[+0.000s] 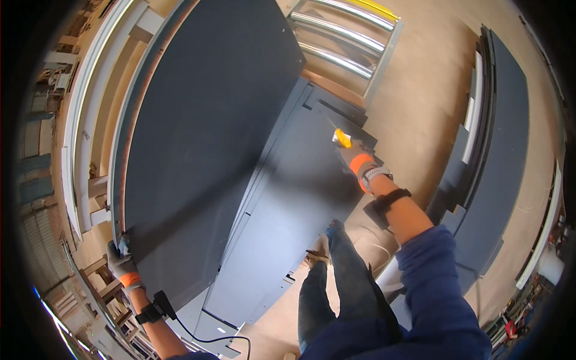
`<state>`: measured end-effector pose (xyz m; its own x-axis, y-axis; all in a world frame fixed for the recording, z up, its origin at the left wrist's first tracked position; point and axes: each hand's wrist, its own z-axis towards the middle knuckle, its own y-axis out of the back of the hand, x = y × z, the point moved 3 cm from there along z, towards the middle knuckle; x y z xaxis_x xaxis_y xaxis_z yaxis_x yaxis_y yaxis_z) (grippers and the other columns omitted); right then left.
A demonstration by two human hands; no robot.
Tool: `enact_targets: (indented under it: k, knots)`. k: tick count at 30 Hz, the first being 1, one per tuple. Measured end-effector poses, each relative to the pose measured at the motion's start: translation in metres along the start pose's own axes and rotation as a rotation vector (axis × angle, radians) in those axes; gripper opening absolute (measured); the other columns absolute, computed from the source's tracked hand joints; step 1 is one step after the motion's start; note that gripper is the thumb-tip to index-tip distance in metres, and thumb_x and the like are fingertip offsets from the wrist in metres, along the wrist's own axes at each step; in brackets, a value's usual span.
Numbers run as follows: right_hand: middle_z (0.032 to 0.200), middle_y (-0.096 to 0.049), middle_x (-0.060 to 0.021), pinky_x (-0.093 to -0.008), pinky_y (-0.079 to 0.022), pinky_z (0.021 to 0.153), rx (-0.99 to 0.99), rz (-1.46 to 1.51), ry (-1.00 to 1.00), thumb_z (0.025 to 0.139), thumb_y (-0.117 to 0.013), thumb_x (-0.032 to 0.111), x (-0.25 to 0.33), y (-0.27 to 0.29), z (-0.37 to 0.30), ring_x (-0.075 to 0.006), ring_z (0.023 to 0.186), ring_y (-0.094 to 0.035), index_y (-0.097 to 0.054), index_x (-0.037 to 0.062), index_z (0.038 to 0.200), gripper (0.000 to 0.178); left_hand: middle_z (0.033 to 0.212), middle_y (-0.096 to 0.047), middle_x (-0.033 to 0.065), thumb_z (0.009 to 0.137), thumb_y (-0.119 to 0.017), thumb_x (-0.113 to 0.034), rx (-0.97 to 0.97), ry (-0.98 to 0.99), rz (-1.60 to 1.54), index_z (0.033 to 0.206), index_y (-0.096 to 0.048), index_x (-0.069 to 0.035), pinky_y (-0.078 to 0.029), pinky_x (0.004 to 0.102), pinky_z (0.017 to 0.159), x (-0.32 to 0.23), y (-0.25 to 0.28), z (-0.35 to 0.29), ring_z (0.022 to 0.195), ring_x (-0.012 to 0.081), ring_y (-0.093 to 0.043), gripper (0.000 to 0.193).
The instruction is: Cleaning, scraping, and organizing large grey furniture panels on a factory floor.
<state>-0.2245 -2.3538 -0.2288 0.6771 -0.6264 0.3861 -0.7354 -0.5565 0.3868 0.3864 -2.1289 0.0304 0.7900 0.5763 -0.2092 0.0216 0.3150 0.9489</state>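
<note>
A large dark grey panel (198, 132) lies tilted on the left. At its near left corner my gloved left hand (122, 259) grips the edge, fingers partly hidden. My right hand (355, 155), in a grey and orange glove, is closed around a yellow-handled tool (343, 138). A thin shaft seems to point away from it, too faint to name the kind. Beneath that hand is a lighter grey panel (282, 210) with notched edges, beside the dark one. The shadow of an arm falls across both panels.
Metal rollers in a frame (342, 33) stand at the far side. More long dark panels (498, 144) lie stacked on the right. White and wooden frame pieces (90, 120) run along the left. A cable (216, 341) hangs from my left wrist strap. My legs stand beside the lighter panel.
</note>
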Motion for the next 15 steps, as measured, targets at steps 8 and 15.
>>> enact_targets:
  k: [8, 15]
  knots:
    - [0.097, -0.066, -0.0152, -0.0359, -0.052, 0.076, -0.126, 0.002, 0.015, 0.082, -0.061, 0.044, -0.013, -0.008, 0.021, -0.0273, 0.086, -0.066, -0.061, 0.0046, 0.106, 0.047, 0.106, -0.063, 0.0093, 0.083, -0.062, -0.002, 0.044, 0.041, 0.009, 0.116, -0.055, 0.001, -0.045, 0.0281, 0.088, -0.018, -0.005, 0.004, 0.098, 0.0173, -0.059, 0.034]
    - [0.076, -0.066, -0.0093, -0.0331, -0.053, 0.063, -0.154, 0.308, 0.118, 0.08, -0.064, 0.025, -0.065, 0.073, 0.011, -0.0203, 0.066, -0.065, -0.063, 0.0029, 0.099, 0.029, 0.106, -0.063, 0.0104, 0.084, -0.067, -0.014, 0.094, 0.014, -0.134, 0.115, -0.054, 0.002, -0.045, 0.0273, 0.087, 0.004, 0.007, -0.006, 0.096, 0.0169, -0.059, 0.037]
